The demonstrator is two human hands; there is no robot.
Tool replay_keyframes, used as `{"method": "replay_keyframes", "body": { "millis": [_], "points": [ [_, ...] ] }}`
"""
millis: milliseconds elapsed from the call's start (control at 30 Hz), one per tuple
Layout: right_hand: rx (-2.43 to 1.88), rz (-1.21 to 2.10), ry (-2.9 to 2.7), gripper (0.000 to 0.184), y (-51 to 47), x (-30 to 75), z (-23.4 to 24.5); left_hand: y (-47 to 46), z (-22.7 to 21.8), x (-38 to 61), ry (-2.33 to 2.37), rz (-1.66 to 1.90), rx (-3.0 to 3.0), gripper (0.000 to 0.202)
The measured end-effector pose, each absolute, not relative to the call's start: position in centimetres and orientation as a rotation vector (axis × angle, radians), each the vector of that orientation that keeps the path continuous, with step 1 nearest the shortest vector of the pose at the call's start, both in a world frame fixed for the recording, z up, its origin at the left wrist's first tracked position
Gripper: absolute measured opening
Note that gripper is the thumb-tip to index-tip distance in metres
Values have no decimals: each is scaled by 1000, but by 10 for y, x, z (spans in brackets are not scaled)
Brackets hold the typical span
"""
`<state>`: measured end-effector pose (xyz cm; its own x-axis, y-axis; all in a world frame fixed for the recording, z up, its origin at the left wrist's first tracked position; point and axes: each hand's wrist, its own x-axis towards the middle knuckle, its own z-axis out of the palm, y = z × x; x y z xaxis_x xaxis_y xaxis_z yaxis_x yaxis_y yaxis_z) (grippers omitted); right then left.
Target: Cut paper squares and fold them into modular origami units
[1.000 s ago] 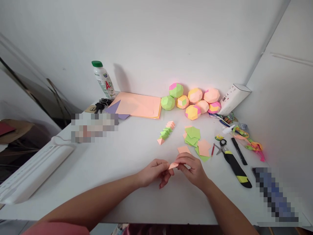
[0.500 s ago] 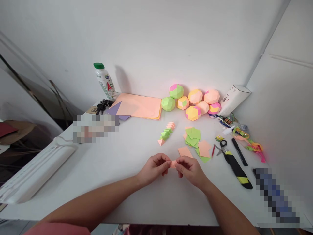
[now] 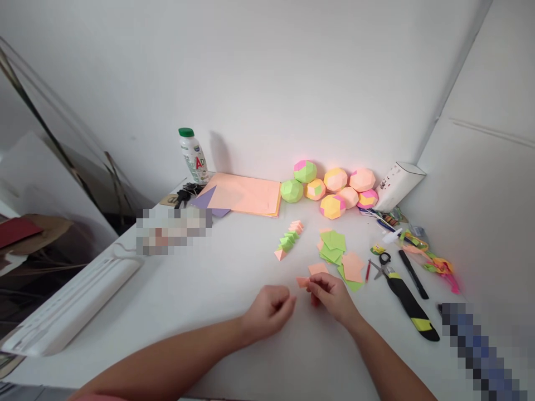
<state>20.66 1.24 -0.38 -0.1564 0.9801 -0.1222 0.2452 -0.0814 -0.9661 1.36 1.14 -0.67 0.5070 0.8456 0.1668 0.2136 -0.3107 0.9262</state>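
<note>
My right hand (image 3: 330, 295) pinches a small folded orange paper piece (image 3: 303, 282) just above the white table (image 3: 209, 289). A little to its left, my left hand (image 3: 270, 311) is loosely curled, apart from the piece and with nothing visible in it. Beyond my hands lie a row of folded green and orange paper units (image 3: 289, 240) and a pile of green and orange paper squares (image 3: 338, 253). One loose orange square (image 3: 318, 269) lies right behind my right hand.
Several coloured paper balls (image 3: 330, 188) sit against the wall beside a white box (image 3: 397, 184). A stack of orange sheets (image 3: 246, 194), a bottle (image 3: 193, 156) and keys (image 3: 184, 194) are at the back left. Scissors (image 3: 380, 264), a utility knife (image 3: 412, 306) and a pen (image 3: 413, 273) lie right.
My left hand let go of the orange piece and drew back left. My right hand keeps the piece and has moved it slightly forward. The camera tilted, shifting the scene down.
</note>
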Motion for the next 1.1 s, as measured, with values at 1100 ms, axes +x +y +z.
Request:
{"method": "replay_keyframes", "body": {
  "millis": [1100],
  "points": [
    [-1672,-129,-2091,26,94,284,-24,16,-23,18,488,618,2230,34]
  ]
}}
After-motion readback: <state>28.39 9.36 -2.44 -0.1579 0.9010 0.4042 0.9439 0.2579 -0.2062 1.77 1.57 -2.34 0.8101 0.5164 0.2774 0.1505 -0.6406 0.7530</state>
